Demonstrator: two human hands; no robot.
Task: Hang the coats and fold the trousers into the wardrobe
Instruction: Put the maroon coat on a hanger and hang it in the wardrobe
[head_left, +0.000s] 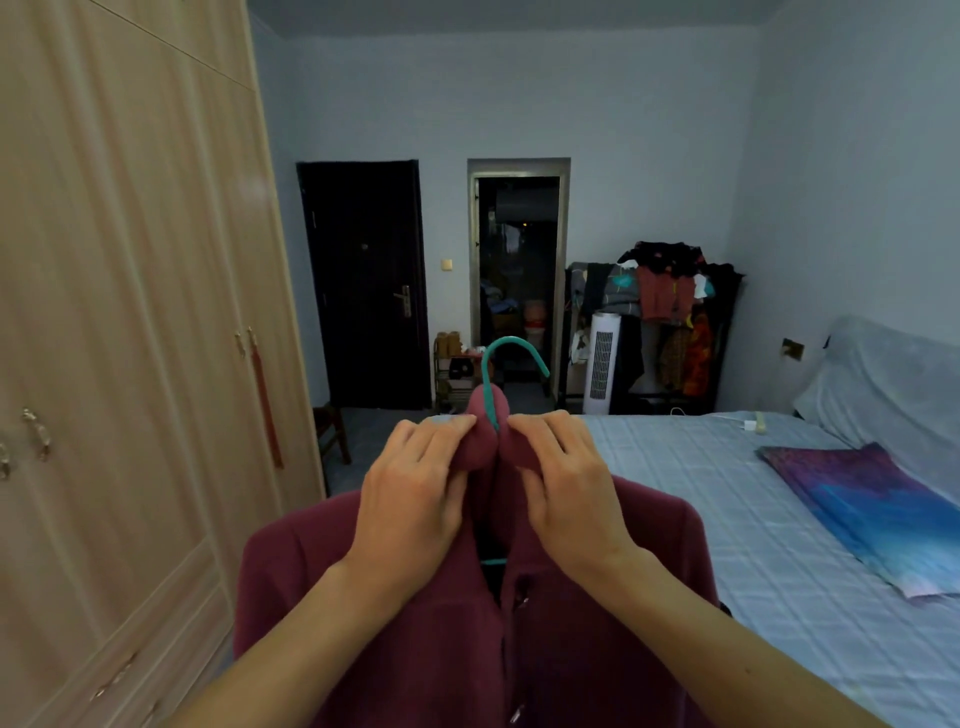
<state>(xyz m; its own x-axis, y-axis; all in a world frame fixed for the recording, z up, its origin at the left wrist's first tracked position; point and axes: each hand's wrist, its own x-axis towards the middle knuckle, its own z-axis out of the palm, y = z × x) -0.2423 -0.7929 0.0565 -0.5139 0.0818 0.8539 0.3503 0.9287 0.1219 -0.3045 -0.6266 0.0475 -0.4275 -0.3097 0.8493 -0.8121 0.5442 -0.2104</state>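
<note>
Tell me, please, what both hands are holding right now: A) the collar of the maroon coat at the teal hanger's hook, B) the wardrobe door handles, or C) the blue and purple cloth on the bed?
A: the left hand and right hand each pinch the collar of the maroon coat on either side of the teal hanger.

I am holding the coat (467, 623) up before me, my left hand (410, 499) and right hand (566, 493) pinching its collar on either side of the hanger (511, 358), whose hook is poking up between them. The wardrobe (130, 312) is running along my left; the bed (753, 519) is lying to my right, a folded cloth (872, 509) resting on it (towards its far right edge). Behind the coat, at the far wall, a door (366, 286) is standing left of a doorway (519, 280). Further right is a clothes rack (670, 312), with a tower fan (602, 364) standing at its left end.
</note>
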